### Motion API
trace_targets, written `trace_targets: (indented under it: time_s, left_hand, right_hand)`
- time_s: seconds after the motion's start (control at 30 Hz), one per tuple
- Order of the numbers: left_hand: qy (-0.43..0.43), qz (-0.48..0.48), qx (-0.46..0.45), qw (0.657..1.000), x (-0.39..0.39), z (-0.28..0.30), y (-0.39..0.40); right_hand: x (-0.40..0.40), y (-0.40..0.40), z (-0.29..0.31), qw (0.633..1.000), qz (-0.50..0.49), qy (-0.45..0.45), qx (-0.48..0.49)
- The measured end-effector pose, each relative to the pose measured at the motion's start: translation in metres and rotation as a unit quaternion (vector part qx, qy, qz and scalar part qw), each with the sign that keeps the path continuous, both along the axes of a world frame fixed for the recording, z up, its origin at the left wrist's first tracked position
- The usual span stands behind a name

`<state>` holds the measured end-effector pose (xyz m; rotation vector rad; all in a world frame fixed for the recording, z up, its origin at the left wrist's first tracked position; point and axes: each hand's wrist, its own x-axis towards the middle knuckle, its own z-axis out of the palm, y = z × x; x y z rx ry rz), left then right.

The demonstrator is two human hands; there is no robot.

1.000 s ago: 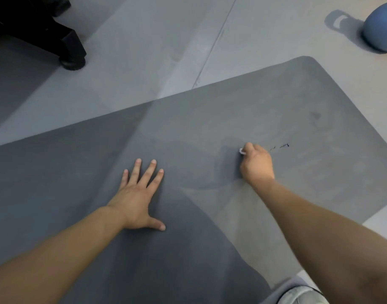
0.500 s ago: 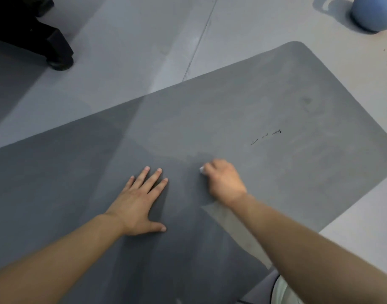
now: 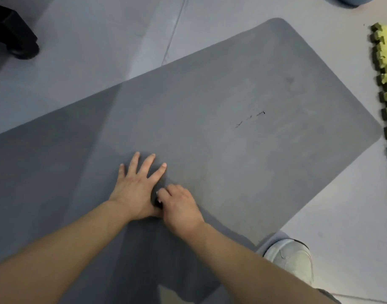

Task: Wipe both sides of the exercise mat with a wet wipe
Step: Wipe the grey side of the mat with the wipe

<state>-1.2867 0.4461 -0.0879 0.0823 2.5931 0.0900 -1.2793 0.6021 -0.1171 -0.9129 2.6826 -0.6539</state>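
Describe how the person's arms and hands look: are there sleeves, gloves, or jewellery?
Both forearms are bare to the frame edge: no sleeves show. The left hand and the right hand wear no gloves, and no rings, watch or bracelet are visible.

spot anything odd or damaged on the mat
Yes: a short broken line of black marks on the mat, up and right of both hands. It may be scuffs or cuts; too small to tell.

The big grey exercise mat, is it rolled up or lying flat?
Lying flat. The grey exercise mat is spread out on the pale floor, its rounded corners down, and the left hand presses on it.
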Motion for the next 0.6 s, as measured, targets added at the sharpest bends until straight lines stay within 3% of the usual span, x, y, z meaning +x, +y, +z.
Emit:
trace_targets:
  time_s: [0.13, 0.33, 0.47, 0.6]
  left_hand:
    - [-0.030, -0.069, -0.002, 0.997, -0.005, 0.003, 0.012]
    - [-0.040, -0.065, -0.024, 0.997, -0.019, 0.009, 0.031]
    - [-0.020, -0.076, -0.037, 0.996, -0.029, 0.012, 0.033]
    - [-0.023, -0.070, -0.038, 0.997, -0.028, 0.012, 0.036]
  right_hand:
    - [-0.037, 0.033, 0.001, 0.995, 0.094, 0.023, 0.018]
    - [-0.138, 0.132, -0.004, 0.984, -0.115, 0.119, 0.065]
    - [-0.114, 0.107, -0.002, 0.973, -0.201, 0.104, 0.032]
    - [-0.045, 0.064, -0.007, 0.991, -0.115, 0.066, -0.003]
